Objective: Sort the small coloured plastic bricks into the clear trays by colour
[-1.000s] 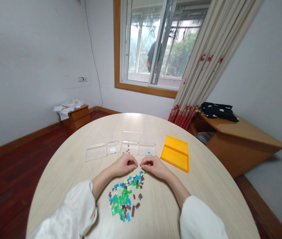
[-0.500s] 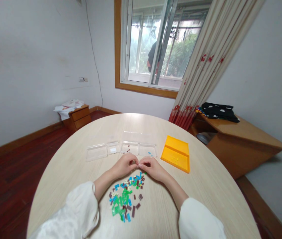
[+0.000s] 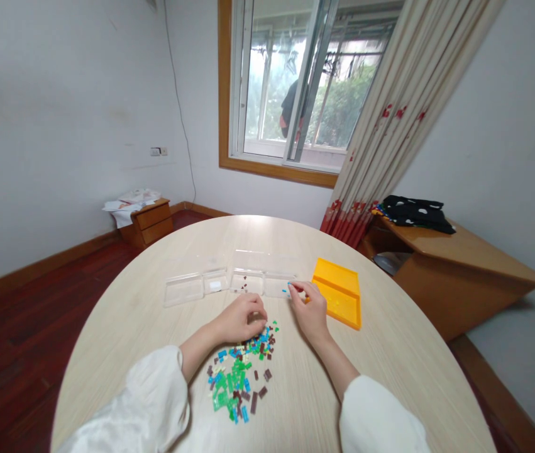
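Observation:
My right hand [image 3: 310, 308] pinches a small blue building brick [image 3: 289, 286] between thumb and fingertips. It is at the near right edge of a clear plastic box [image 3: 280, 277], where another small blue piece lies. My left hand [image 3: 242, 319] is curled, its fingertips low at the far end of a pile of loose building bricks [image 3: 232, 379]. Whatever its fingers may hold is hidden. Green, blue, brown and cream bricks make up the pile, spread between my forearms.
Left of the blue pieces, a clear compartment [image 3: 254, 273] holds a few brown bits. Farther left lies another clear box [image 3: 183, 289] with a white label. A yellow tray [image 3: 344, 277] with pale yellow pieces lies on the right of the round table [image 3: 366, 365].
My hands have moved apart. The right one has gone right and up to the clear box with a blue brick; the left has shifted slightly and stays by the pile.

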Motion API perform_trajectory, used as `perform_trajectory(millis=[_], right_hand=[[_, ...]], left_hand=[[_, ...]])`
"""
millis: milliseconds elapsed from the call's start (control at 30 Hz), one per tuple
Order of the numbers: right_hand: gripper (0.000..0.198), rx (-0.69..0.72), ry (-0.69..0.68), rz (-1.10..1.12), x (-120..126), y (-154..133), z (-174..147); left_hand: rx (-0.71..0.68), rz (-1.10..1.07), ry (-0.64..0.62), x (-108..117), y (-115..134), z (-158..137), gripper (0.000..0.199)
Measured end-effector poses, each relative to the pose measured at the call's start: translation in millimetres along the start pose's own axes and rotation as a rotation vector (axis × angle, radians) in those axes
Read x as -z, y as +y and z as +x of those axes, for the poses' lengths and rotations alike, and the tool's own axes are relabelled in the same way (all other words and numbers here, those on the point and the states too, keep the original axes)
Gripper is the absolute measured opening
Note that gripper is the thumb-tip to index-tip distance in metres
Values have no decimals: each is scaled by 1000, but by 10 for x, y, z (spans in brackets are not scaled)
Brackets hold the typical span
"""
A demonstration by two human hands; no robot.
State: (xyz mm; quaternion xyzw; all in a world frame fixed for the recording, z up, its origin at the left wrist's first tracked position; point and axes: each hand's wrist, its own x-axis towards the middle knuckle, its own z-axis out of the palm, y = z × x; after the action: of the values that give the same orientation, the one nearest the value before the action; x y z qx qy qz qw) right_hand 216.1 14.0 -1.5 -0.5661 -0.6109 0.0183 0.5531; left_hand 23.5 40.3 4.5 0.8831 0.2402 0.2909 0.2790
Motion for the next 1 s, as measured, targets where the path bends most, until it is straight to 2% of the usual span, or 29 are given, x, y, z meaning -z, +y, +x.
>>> perform_trajectory(millis=[100,233,433,633,733,867,1000], right_hand=[[25,10,43,-73,25,93,18],[36,10,29,-117,5,192,11],[33,63,20,-130,-26,219,-2],[30,59,12,-115,-13,210,2],[25,77,-17,-73,-15,195,-5],[15,129,-155,0,-28,146,-23],[13,154,-273,50,-19,34,-43]], left_hand=[[-5,-7,-38,-7,-16,-8,17],[6,-13,-95,-20,-52,-5,20],[22,-30,-119,-43,-65,27,20],[16,-87,-105,-71,-81,47,14],[70,-135,-61,-88,-99,45,12],[186,-213,87,-89,-135,42,8],[209,-237,154,-67,-157,52,8]])
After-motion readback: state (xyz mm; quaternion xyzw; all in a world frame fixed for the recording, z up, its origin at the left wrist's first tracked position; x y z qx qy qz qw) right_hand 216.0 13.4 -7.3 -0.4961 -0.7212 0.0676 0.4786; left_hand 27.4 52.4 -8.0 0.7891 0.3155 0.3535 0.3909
